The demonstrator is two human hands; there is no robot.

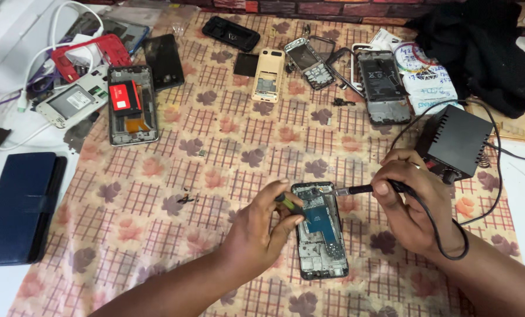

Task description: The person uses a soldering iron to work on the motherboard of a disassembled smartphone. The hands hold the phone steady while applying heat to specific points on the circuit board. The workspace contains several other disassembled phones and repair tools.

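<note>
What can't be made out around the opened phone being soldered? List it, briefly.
Head view only:
- Soldering iron tip contact on the opened phone: too small.
- Thin tool's working end: hidden by left hand.
- Right hand covers the iron's handle.
- Board components: too small.

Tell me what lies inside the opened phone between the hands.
Inside the opened phone: a blue circuit board, metal shields and small parts. The left hand covers its left edge; the soldering iron in the right hand touches the top.

Left hand (261, 226) pinches with curled fingers (thumb uppermost), right hand (412, 202) grips pen-style, wrists low.
</note>
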